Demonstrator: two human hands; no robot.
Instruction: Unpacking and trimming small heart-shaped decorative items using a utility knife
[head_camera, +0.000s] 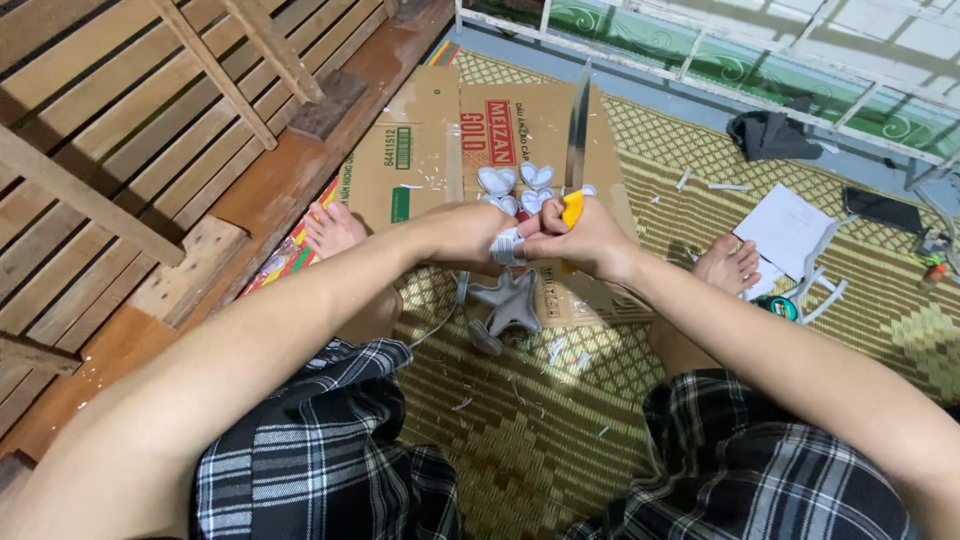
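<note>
Right hand: fingers closed on the yellow-handled knife, blade upright.
Left hand: fingers pinch a small white piece, touching the right hand.
Below: white heart shapes on flattened cardboard, grey star shape.

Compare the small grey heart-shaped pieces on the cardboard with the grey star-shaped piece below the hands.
The heart-shaped pieces are small, several in a cluster, rounded, and lie beyond the hands. The star-shaped piece is larger, single, with pointed arms, and lies nearer the person, below the left hand and right hand. Both kinds are pale grey and rest on the flattened cardboard.
</note>
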